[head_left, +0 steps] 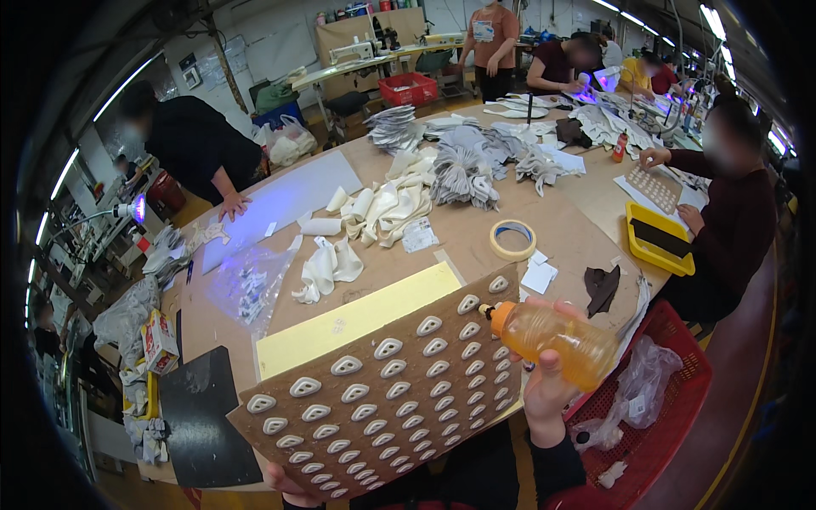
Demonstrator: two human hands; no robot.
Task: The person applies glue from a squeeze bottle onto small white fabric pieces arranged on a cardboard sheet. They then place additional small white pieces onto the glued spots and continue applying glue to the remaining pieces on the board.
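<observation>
A brown board (414, 358) is tilted up in front of me, carrying rows of small white oval pieces (347, 365), each with slots in it. My left hand (287, 486) grips the board at its lower left edge; most of its fingers are hidden behind it. My right hand (548, 387) is closed around a clear squeeze bottle (565, 342) of orange liquid. The bottle lies almost sideways, its orange cap and dark nozzle pointing left at the top right of the board, close to the white pieces there.
Behind the board lies a yellow strip (357, 321) on the brown-covered table. A tape roll (513, 241), cream material (391, 208) and grey stacks (466, 174) are farther back. A red crate (693, 387) stands at my right. One person works at right, another leans in at left.
</observation>
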